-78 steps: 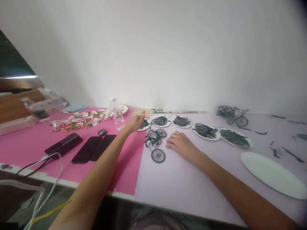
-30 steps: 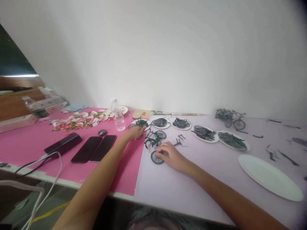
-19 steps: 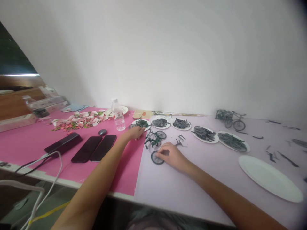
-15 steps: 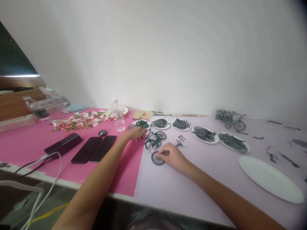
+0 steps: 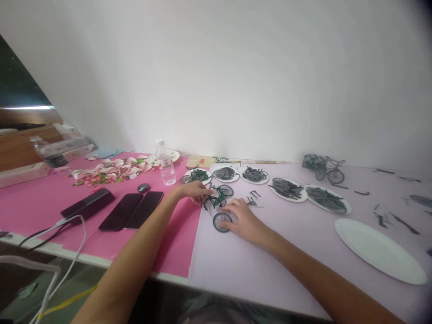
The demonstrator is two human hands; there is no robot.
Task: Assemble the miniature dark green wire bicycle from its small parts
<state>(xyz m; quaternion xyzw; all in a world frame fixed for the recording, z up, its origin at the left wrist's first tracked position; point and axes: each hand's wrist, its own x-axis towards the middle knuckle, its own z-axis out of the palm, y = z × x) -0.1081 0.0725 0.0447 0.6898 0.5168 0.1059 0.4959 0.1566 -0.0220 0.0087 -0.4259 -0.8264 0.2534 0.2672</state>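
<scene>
A dark green toy bicycle frame [image 5: 219, 199] with a rear wheel [image 5: 227, 191] on it lies on the pale sheet. My left hand [image 5: 195, 191] has come to its left end, thumb and fingers closed about that end; the exact grip is partly hidden. Just nearer to me, a loose black spoked wheel [image 5: 221, 222] lies flat. My right hand [image 5: 245, 220] rests beside it, thumb at the wheel's right rim and forefinger apart, reaching toward the frame. Small dark plastic parts [image 5: 252, 198] lie behind my right hand.
Several white plates of toy bicycle parts [image 5: 254, 175] line the back. A large white plate [image 5: 380, 249] lies right; assembled bicycles [image 5: 332, 171] stand behind. On the pink cover are phones [image 5: 121, 211], a water bottle [image 5: 165, 164], a mouse [image 5: 143, 187] and petals [image 5: 111, 171].
My left hand has moved from beside the parts plate toward me and right, onto the bicycle frame. My right fingers have spread from their pinch at the wheel, which stays in place.
</scene>
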